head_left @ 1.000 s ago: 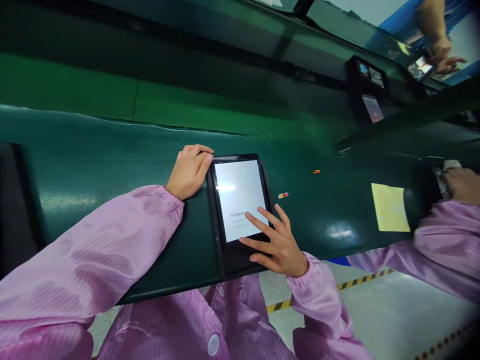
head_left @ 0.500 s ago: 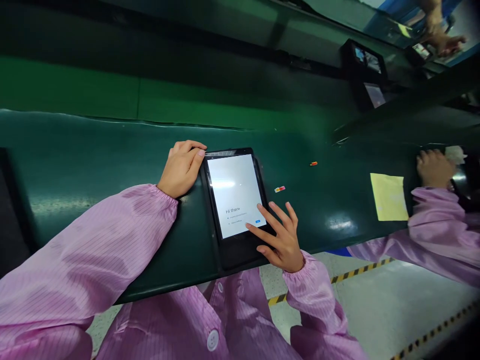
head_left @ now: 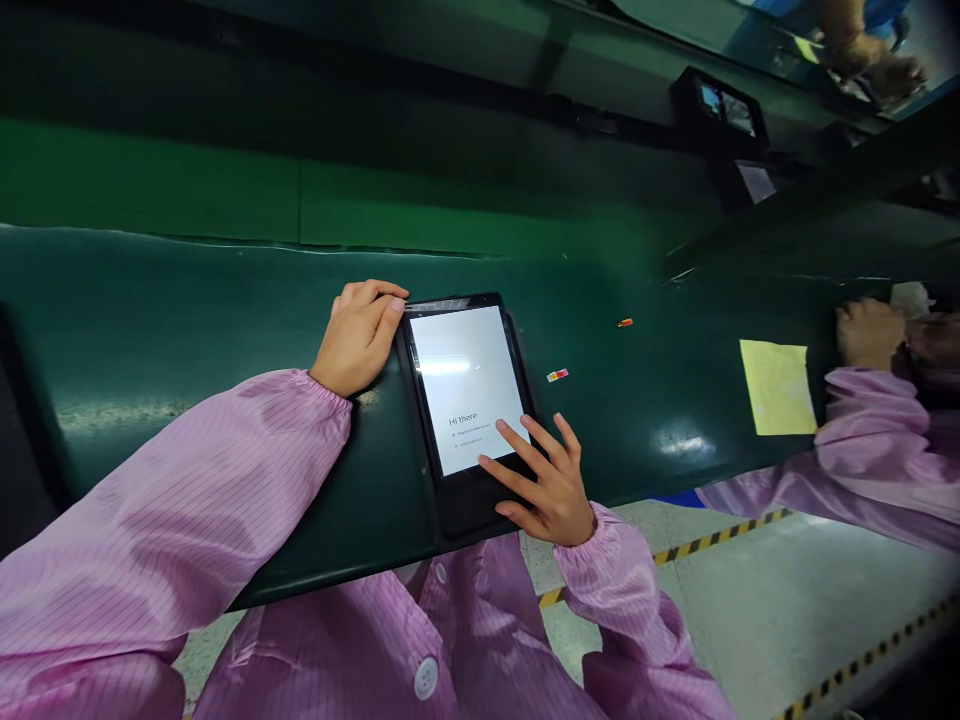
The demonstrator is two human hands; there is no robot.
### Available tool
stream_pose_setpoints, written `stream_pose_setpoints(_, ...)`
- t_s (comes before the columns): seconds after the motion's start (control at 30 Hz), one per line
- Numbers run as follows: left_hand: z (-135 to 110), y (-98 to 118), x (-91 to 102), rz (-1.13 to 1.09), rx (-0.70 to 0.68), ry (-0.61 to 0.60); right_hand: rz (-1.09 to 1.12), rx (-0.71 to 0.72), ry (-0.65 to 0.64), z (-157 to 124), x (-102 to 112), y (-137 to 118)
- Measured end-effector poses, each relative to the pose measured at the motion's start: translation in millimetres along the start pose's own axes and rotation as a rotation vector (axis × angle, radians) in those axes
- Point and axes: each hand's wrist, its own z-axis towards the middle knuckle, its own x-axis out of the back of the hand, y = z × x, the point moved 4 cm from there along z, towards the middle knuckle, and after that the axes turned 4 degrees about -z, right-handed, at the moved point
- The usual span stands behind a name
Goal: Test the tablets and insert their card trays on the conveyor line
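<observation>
A black tablet (head_left: 469, 380) lies on the green bench near its front edge, its lit white screen reading "Hi there" above small lines of text. My left hand (head_left: 356, 338) holds the tablet's upper left corner, with the thumb and fingers closed at the edge. Over the lower right of the screen, my right hand (head_left: 551, 485) spreads its fingers, holding nothing. Whether its fingertips touch the glass I cannot tell. This hand covers the tablet's lower right edge.
Two small coloured stickers, a nearer one (head_left: 557, 375) and a farther one (head_left: 625, 323), lie right of the tablet. Beyond them is a yellow paper (head_left: 778, 388). A co-worker's hand (head_left: 870, 333) rests at the far right. A black device (head_left: 720, 110) stands behind.
My right hand has shifted slightly left across the screen and now covers the blue button. My left hand stays at the tablet's corner.
</observation>
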Motion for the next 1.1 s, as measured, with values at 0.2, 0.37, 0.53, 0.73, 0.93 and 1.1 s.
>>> stream_pose_setpoints(0.2,0,0,0.0,0.001,0.0,0.002,0.025,-0.043,0.103,-2,3,1)
stream_pose_setpoints(0.37,0,0,0.3,0.001,-0.002,0.0,0.06,0.009,0.14,-3,4,-2)
stream_pose_setpoints(0.53,0,0,0.4,0.004,0.0,-0.003,0.024,0.008,0.087,-1,1,-3)
stream_pose_setpoints(0.73,0,-1,0.3,0.007,0.005,-0.01,-0.025,-0.262,0.081,-6,-5,9)
stream_pose_setpoints(0.93,0,1,0.9,0.003,0.004,-0.011,-0.055,-0.192,0.004,0,-2,6)
stream_pose_setpoints(1.1,1,0,0.8,-0.001,0.008,-0.012,-0.133,-0.096,-0.193,33,-9,13)
